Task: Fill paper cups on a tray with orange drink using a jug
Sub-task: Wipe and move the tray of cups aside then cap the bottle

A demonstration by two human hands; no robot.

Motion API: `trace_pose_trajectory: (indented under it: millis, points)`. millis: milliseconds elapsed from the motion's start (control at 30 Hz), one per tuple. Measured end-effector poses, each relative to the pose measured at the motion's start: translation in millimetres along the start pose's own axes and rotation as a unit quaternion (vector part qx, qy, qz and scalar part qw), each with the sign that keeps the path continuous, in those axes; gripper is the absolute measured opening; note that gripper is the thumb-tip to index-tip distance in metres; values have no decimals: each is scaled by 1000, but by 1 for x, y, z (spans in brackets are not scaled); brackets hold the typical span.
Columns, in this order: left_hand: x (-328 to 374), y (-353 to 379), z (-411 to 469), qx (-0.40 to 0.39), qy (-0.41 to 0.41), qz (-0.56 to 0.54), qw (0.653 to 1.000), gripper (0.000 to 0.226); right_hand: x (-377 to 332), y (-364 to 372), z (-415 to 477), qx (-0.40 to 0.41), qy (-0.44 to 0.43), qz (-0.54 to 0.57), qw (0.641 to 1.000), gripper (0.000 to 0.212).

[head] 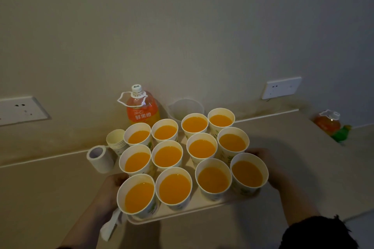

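Between the two hands sits the tray (182, 213), gripped at its short ends: the left hand (113, 186) is curled around its edge, the right hand (263, 159) closed on the far end. On it stand twelve full cups (174, 187), touching. Beyond the hands, the bottle (142, 110) and emptied jug (185, 108) stand at the wall. Pouring looks finished; keep the tray level, move slowly.

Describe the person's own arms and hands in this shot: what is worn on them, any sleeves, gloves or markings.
Both hands are bare: no gloves, rings or watch show on the left hand or the right hand. Both forearms are uncovered as far as the frame shows. A dark shape at the lower right edge by the right arm may be a sleeve or hair; the dim picture does not settle which. No markings are visible.
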State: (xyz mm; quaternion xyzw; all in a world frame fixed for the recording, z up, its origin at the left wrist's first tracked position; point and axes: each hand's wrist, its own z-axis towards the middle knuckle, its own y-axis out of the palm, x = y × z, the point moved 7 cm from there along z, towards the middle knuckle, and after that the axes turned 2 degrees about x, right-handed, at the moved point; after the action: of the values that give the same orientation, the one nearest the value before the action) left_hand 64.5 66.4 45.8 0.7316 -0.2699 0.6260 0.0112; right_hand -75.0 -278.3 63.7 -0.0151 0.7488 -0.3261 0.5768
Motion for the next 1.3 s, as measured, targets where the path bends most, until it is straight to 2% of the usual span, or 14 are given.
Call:
trace_pose_trajectory:
  millis: [100,300,367,400,500,600,733,833,933,1000,1067,1300]
  points:
    - [8,6,-1,-10,4,-8,1000,12,1,-6,-3,8,-10,-14,1000,8]
    - [28,22,0,-18,19,-11,1000,9,13,-24,-4,37,2,7,999,8]
    - [36,32,2,-19,32,-10,999,36,18,-32,-4,41,10,15,999,8]
    - [38,36,3,-15,32,-10,999,41,21,-36,-4,41,13,15,999,8]
    - [41,45,9,-8,24,13,1000,17,26,-49,-3,35,10,8,999,7]
    - [35,55,18,-22,25,37,999,28,31,-64,-3,33,7,0,999,11]
    - [53,78,18,-3,25,1,1000,14,39,-86,-2,47,12,18,999,12]
    - [70,103,16,-13,36,-32,999,22,42,-101,-3,37,11,27,999,23]
    - [83,123,14,-21,49,-76,996,33,49,-117,-2,38,12,5,999,19]
    - [85,134,16,-29,41,-67,996,31,53,-127,-1,48,5,11,999,22]
    - [82,142,23,-23,39,-47,998,29,60,-137,2,52,2,18,998,14]
    - [76,167,38,-6,15,-43,999,34,76,-161,8,61,-16,7,998,12]
